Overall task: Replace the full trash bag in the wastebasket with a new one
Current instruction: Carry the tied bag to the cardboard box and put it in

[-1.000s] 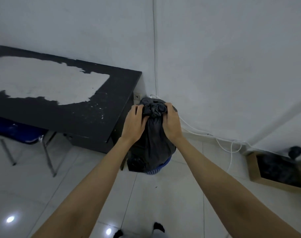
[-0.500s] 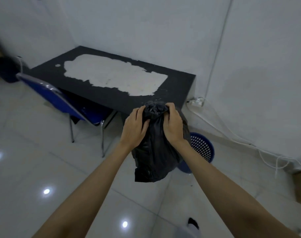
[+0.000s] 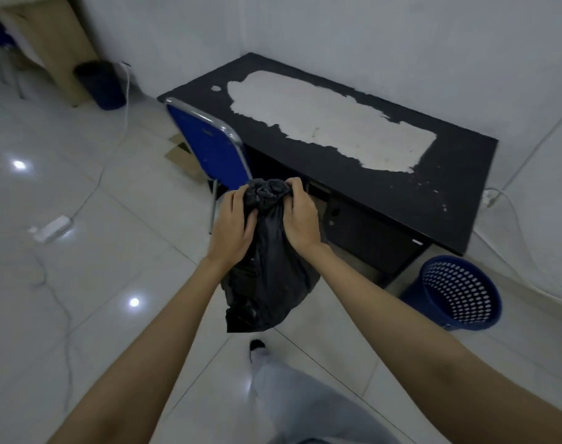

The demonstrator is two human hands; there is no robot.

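A full black trash bag [image 3: 270, 283] hangs in the air in front of me, its neck bunched at the top. My left hand [image 3: 231, 229] grips the neck from the left and my right hand [image 3: 300, 219] grips it from the right. The blue perforated wastebasket [image 3: 459, 293] stands on the floor at the right, beside the desk's end, with no bag visible in it.
A black desk [image 3: 449, 187] with a worn white patch stands against the wall. A blue chair [image 3: 209, 145] is tucked at its left. A power strip [image 3: 50, 229] and cables lie on the tiled floor at left. A dark bin [image 3: 101, 84] stands far left. My leg [image 3: 292, 395] shows below.
The bag has come out of the wastebasket and moved left with me; my view has turned left, so the wastebasket now sits apart at the right. Both hands keep their hold.
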